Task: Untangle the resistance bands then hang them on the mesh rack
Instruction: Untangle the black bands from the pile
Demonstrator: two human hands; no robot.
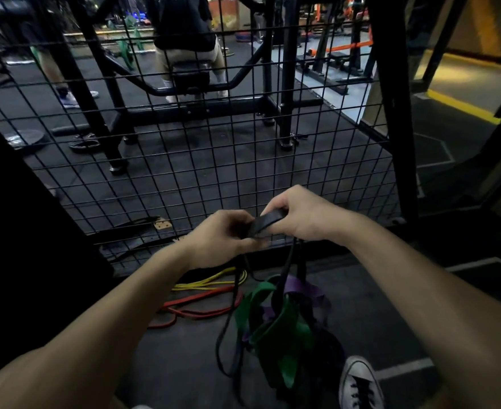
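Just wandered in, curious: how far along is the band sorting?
Early. Nothing hangs on the black wire mesh rack. Both hands, left and right, hold a flat black band, with green and purple bands dangling tangled below. Yellow and red bands lie on the floor.

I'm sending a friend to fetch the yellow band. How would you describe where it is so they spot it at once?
Start at the black mesh rack and look down to its foot. On the dark floor there, under the left hand, lies the yellow band. It is thin and looped flat, nearer the rack than the red band, apart from the green and purple tangle.
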